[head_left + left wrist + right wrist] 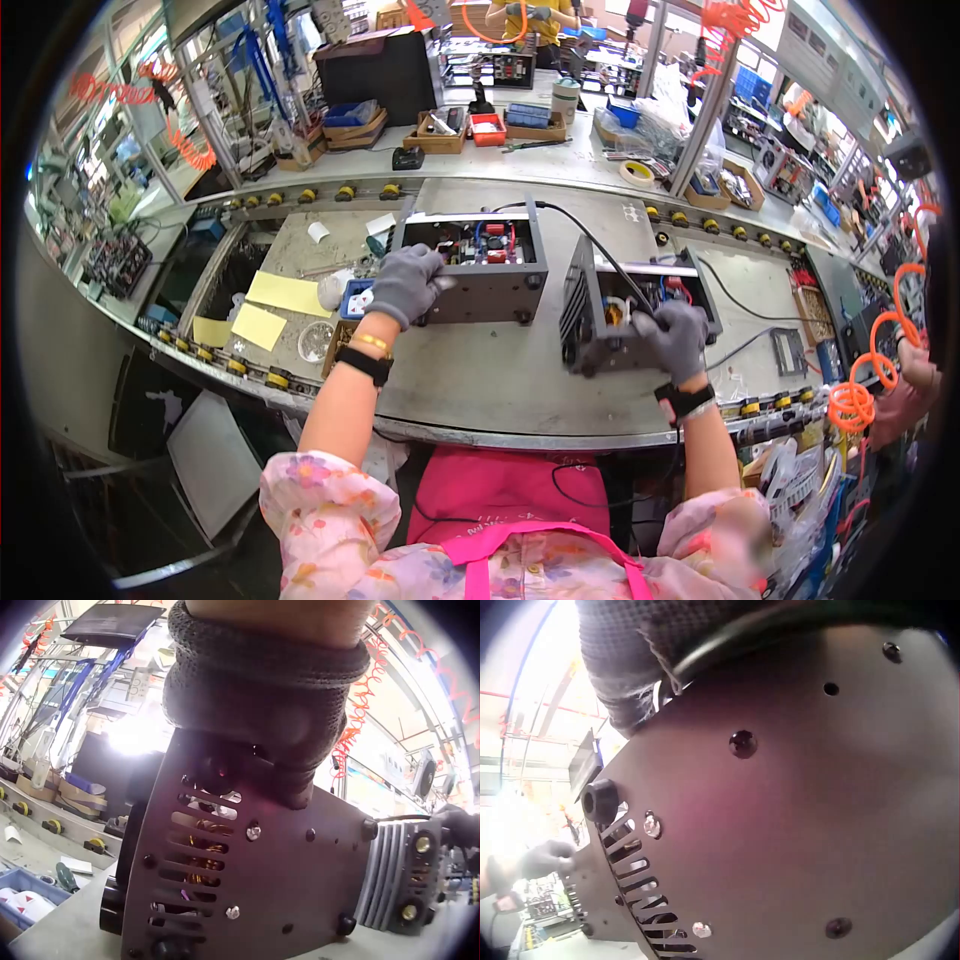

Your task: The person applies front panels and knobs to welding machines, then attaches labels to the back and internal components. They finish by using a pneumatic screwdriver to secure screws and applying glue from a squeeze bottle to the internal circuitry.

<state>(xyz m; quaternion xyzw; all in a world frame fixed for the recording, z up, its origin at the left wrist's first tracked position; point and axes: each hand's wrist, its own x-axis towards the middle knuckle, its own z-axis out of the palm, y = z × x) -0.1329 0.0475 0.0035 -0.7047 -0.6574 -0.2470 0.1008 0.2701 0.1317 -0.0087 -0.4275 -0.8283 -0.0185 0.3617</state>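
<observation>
As we look down at the counter (480,375), we see the left hand (403,283) curled over the near edge of the left box (480,296), close to the counter's middle. The right hand (676,340) seems to grip the near rim of the right box (625,352), closer to the right edge, though blur hides its fingertips. Yellow papers (290,292) lie toward the left edge.

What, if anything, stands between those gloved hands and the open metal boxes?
Nothing visible: the left hand grips the left box, and the right hand grips the right box. Only a black cable crosses above the right box's opening, down towards that hand.
</observation>
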